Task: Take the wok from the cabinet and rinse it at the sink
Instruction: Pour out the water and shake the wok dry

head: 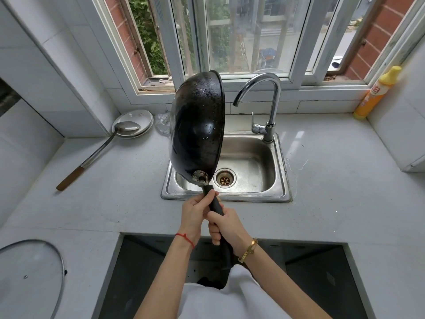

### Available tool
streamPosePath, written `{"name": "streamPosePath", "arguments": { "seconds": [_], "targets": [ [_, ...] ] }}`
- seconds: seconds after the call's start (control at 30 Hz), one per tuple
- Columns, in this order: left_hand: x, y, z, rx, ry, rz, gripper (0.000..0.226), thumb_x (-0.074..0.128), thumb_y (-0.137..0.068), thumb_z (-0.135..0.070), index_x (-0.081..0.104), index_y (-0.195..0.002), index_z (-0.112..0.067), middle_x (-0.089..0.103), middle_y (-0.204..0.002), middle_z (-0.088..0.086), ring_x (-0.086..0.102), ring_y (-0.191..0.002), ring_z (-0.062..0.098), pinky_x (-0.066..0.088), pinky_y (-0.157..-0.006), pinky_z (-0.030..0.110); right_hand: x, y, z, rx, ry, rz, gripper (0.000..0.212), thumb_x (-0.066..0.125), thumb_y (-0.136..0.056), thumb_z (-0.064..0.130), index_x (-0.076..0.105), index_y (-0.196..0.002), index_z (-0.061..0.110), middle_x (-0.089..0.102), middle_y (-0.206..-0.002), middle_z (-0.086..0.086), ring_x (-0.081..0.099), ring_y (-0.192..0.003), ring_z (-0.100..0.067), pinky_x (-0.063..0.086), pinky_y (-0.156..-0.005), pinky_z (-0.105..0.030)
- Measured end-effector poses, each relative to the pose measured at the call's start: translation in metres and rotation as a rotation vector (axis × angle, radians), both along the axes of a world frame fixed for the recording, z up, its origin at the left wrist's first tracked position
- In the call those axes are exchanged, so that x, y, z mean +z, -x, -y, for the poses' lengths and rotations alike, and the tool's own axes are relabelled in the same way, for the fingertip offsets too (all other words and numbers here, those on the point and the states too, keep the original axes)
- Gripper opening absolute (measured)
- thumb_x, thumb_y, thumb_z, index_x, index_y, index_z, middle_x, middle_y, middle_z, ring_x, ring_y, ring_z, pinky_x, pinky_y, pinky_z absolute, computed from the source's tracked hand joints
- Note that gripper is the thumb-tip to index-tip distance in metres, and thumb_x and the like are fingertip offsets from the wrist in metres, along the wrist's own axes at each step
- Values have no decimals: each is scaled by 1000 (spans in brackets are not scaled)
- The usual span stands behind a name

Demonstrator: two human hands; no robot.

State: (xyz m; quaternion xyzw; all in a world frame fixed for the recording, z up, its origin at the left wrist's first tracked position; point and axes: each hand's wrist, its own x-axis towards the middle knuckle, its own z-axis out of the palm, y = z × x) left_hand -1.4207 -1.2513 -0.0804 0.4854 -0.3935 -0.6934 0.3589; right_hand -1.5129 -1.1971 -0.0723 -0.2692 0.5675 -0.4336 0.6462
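Observation:
A black wok [197,127] stands tipped on its side above the left part of the steel sink [253,157], its wet dark underside facing me and its rim toward the tap. Water drops bead on it. My left hand [196,211] grips the black handle just below the wok's metal bracket. My right hand [226,225] grips the same handle lower down. The chrome tap [269,97] curves over the sink, and no water runs from it.
A metal ladle [96,153] lies across stacked white plates [134,122] at the left. A glass lid [30,275] rests on the counter's near left. A yellow detergent bottle [377,93] stands at the far right. An open dark recess [147,268] lies below my arms.

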Motion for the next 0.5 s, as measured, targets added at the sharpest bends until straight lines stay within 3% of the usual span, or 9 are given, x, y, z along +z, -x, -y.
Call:
{"name": "streamPosePath", "arguments": {
  "seconds": [0.5],
  "targets": [
    [-5,-3,-1,17,-19,-26,32,61,-92,-27,70,-103,2,67,-85,15,64,-79,23,52,-71,28,0,-5,1,-14,-34,-7,17,52,-91,6,48,-75,10,43,-50,0,41,-37,-11,39,-37,-21]
  ]
}}
